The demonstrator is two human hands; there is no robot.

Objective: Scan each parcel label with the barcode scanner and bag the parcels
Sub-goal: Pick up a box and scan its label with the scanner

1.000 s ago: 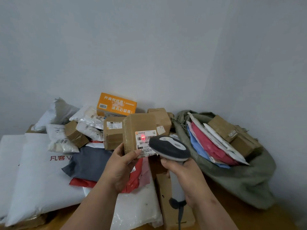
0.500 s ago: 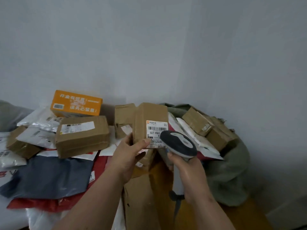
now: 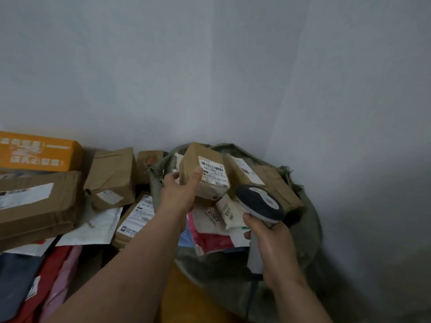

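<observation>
My left hand point(image 3: 180, 193) grips a small brown cardboard parcel point(image 3: 190, 167) with a white barcode label point(image 3: 213, 170), thumb near the label's edge. I hold it over the open mouth of the grey-green sack point(image 3: 307, 220), which holds several parcels, boxes and soft mailers. My right hand point(image 3: 271, 248) grips the handle of the barcode scanner point(image 3: 260, 203), a grey and dark blue handheld unit with its cable hanging down, just right of and below the parcel.
A pile of parcels lies at the left: an orange box point(image 3: 39, 151), a large taped brown box point(image 3: 37, 206), a smaller brown box point(image 3: 112, 178), a labelled flat box point(image 3: 136, 216), and red, pink and dark mailers point(image 3: 46, 276). White walls meet in a corner behind the sack.
My left hand carried the scanned parcel rightward from the pile to above the sack. The scanner's red light on the label has gone, and my view has swung right.
</observation>
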